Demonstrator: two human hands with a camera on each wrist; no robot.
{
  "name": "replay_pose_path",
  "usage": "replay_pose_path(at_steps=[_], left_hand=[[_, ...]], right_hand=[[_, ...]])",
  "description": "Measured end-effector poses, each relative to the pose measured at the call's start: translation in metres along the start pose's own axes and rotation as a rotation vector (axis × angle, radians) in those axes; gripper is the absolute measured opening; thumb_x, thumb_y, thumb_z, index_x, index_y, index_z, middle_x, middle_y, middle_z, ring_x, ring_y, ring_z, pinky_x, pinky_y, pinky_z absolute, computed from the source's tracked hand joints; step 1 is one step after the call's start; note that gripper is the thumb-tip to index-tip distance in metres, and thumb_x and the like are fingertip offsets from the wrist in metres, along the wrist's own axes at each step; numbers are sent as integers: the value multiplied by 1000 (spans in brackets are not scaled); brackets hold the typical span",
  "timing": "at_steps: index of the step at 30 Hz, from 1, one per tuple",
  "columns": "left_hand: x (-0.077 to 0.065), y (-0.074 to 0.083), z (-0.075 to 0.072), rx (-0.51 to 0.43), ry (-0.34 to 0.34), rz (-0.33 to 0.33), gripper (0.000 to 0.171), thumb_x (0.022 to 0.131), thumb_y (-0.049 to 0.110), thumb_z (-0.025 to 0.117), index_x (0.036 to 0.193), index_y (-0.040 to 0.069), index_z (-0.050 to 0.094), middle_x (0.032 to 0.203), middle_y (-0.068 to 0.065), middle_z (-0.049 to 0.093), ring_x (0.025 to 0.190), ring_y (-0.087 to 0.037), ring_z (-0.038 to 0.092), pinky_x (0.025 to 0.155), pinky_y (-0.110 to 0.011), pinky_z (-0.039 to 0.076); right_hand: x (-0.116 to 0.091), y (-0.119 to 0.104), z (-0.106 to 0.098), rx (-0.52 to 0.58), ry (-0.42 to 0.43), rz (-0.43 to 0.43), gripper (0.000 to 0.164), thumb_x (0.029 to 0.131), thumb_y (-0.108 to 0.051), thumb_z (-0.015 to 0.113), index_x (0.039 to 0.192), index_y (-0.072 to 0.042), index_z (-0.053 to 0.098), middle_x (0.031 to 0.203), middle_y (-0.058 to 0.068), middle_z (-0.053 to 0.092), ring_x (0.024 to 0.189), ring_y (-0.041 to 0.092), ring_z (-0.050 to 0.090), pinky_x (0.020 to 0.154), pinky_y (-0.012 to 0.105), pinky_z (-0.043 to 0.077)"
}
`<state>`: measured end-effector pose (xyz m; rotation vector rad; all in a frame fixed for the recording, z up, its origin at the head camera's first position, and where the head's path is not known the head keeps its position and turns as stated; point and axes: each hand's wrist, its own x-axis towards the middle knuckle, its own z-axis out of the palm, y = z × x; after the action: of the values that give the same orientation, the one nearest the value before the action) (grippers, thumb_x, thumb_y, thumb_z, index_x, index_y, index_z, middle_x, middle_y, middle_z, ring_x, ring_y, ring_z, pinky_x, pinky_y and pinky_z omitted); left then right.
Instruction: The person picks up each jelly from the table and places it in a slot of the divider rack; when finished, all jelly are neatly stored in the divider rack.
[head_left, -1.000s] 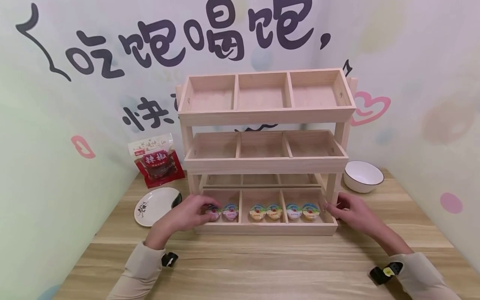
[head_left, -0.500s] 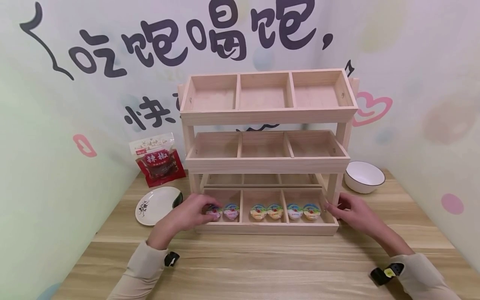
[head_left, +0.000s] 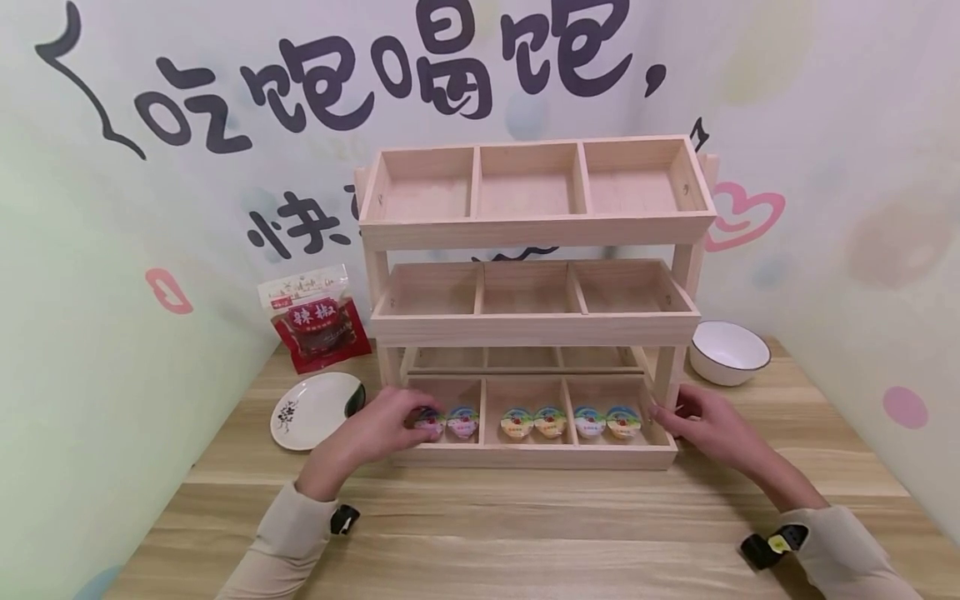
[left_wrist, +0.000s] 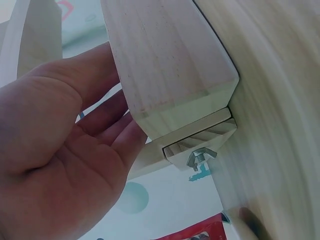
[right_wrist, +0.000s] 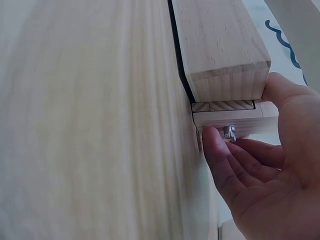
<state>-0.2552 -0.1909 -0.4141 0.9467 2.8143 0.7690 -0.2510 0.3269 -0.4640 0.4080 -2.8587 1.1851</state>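
A three-tier wooden rack [head_left: 536, 332] stands on the table, each tier split into three compartments. Its bottom tray [head_left: 532, 457] holds several small jelly cups [head_left: 550, 422], two in each compartment. My left hand [head_left: 375, 425] grips the tray's left end, with thumb and forefinger beside the leftmost jelly cup [head_left: 430, 423], which they partly cover. At the right end, my right hand [head_left: 705, 423] holds the tray's side wall, thumb over its edge. Fingers of the right hand lie by a wing nut [right_wrist: 229, 133] in the right wrist view. Another wing nut [left_wrist: 200, 157] shows below the left hand's end.
Left of the rack lies a white plate [head_left: 315, 412] with a dark pattern. A red-and-clear food pouch [head_left: 318, 321] leans against the wall behind it. A white bowl [head_left: 729, 354] stands at the back right. Wood-grain table [head_left: 525, 533] extends in front.
The view shifts very slightly. Both hands stay at the ends of the bottom tray, and the rack and jelly cups show no visible movement.
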Motion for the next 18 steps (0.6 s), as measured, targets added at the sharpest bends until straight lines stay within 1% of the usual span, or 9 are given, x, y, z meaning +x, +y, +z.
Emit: replay_pose_path(at_steps=[2, 4, 6, 8, 10, 12, 14, 16, 18], left_hand=[[-3, 0, -2, 11, 5, -6, 33, 98, 22, 83, 126, 5, 78, 118, -9, 80, 94, -18, 69, 85, -39, 61], [-10, 1, -4, 15, 28, -19, 36, 98, 26, 82, 129, 7, 77, 122, -9, 80, 100, -21, 70, 89, -42, 61], [-19, 2, -8, -2, 60, -23, 37, 99, 27, 81, 131, 9, 76, 126, -8, 79, 106, -26, 73, 93, -46, 62], [-30, 0, -11, -8, 128, -13, 36, 98, 27, 82, 130, 11, 77, 127, -7, 80, 113, -29, 76, 98, -52, 62], [-43, -5, -13, -2, 217, -19, 31, 97, 26, 84, 125, 12, 79, 122, -5, 81, 113, -29, 77, 97, -53, 62], [-53, -13, -14, 28, 308, -49, 25, 95, 26, 85, 116, 14, 82, 113, -2, 83, 104, -27, 79, 92, -51, 64], [-61, -20, -14, 90, 389, -107, 26, 94, 32, 86, 112, 14, 82, 108, -3, 83, 102, -27, 78, 90, -52, 64], [-66, -27, -14, 171, 440, -177, 37, 94, 41, 86, 115, 12, 80, 112, -9, 82, 106, -33, 77, 93, -55, 63], [-68, -34, -14, 255, 462, -233, 56, 92, 52, 84, 127, 9, 76, 125, -16, 78, 118, -39, 73, 100, -60, 59]], right_hand=[[0, -1, 1, 9, -6, 2, 47, 105, -34, 73, 139, -3, 65, 119, 12, 75, 95, 13, 67, 69, 27, 57], [1, -1, 2, 12, -11, 0, 46, 105, -34, 73, 138, -3, 65, 116, 11, 76, 94, 13, 67, 67, 27, 57], [1, -2, 2, 7, -18, -8, 45, 105, -34, 73, 136, -3, 66, 115, 11, 76, 94, 13, 68, 67, 27, 58], [2, -3, 1, -10, -15, -22, 45, 105, -34, 73, 136, -3, 66, 115, 11, 76, 96, 14, 70, 69, 27, 58], [2, -5, -1, -35, -3, -42, 45, 106, -34, 72, 138, -4, 65, 117, 12, 77, 100, 18, 73, 73, 28, 60], [2, -8, -5, -52, 25, -77, 47, 106, -33, 71, 141, -3, 63, 123, 16, 76, 108, 28, 74, 81, 36, 64], [2, -12, -10, -94, 76, -122, 53, 105, -32, 73, 147, -4, 60, 131, 20, 74, 118, 37, 71, 92, 50, 63], [1, -17, -15, -182, 145, -158, 64, 101, -36, 78, 151, -4, 57, 140, 24, 68, 130, 45, 64, 101, 64, 56], [-2, -22, -20, -309, 220, -168, 79, 96, -46, 81, 156, -4, 52, 151, 27, 60, 139, 51, 54, 110, 74, 43]])
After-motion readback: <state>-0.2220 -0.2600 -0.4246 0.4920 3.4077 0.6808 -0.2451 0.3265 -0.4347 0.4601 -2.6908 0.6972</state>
